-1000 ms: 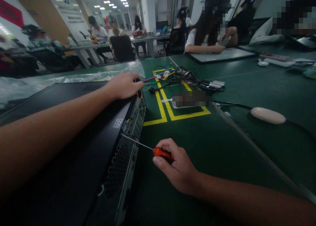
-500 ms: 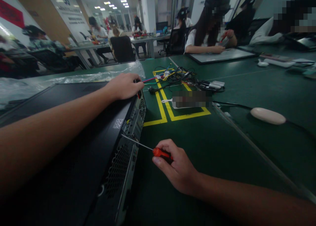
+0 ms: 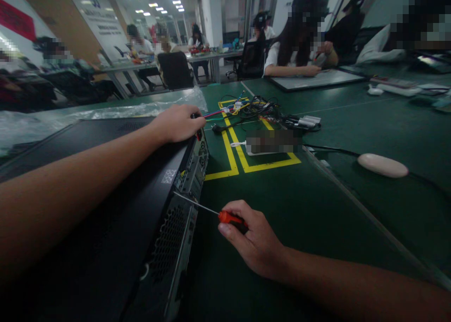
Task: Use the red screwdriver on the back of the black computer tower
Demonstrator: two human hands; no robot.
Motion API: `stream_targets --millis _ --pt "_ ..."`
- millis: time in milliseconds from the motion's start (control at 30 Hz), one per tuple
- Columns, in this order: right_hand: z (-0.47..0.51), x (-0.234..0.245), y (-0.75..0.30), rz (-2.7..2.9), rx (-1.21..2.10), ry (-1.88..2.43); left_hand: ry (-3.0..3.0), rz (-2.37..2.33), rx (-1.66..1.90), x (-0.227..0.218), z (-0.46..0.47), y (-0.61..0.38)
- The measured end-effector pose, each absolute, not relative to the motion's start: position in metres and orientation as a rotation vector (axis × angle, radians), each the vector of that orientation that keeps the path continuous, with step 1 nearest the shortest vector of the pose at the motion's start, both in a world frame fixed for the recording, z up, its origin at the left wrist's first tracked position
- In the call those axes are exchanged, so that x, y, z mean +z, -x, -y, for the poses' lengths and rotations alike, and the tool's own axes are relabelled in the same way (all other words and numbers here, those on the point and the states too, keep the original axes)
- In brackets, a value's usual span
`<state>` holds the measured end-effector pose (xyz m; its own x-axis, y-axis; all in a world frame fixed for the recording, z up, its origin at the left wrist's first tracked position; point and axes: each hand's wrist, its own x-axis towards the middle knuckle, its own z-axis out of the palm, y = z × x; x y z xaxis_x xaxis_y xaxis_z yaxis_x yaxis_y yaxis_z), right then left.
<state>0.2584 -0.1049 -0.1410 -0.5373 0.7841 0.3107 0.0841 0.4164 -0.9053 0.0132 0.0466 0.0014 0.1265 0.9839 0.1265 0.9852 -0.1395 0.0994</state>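
Note:
A black computer case point(image 3: 105, 218) lies on its side at the left, its metal back panel facing right. My right hand point(image 3: 252, 235) is closed around the red and black handle of a screwdriver point(image 3: 233, 220). The thin shaft reaches left to the upper edge of the back panel; I cannot see clearly whether the tip sits in a screw. My left hand point(image 3: 179, 122) lies over the far rear corner of the case with its fingers curled down over the edge. Something small and dark shows by those fingers, too unclear to name.
Tangled cables point(image 3: 259, 108) lie beyond the case, beside a blurred-out white box point(image 3: 273, 142) within yellow tape point(image 3: 271, 164). A pale oval cable piece point(image 3: 382, 165) is to the right. Clear plastic wrap point(image 3: 169, 106) lies behind the case. A co-worker point(image 3: 299, 40) sits across the table at a flat panel.
My hands, the screwdriver and the case are almost where they were. Across the table, the co-worker's raised hand has shifted slightly.

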Motion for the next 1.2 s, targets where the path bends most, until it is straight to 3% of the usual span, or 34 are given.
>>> stream_targets --millis 1200 --pt "0.1059 -0.1402 -0.2558 1.836 1.362 0.736 2.324 2.07 -0.259 0.0 -0.0451 -0.0158"
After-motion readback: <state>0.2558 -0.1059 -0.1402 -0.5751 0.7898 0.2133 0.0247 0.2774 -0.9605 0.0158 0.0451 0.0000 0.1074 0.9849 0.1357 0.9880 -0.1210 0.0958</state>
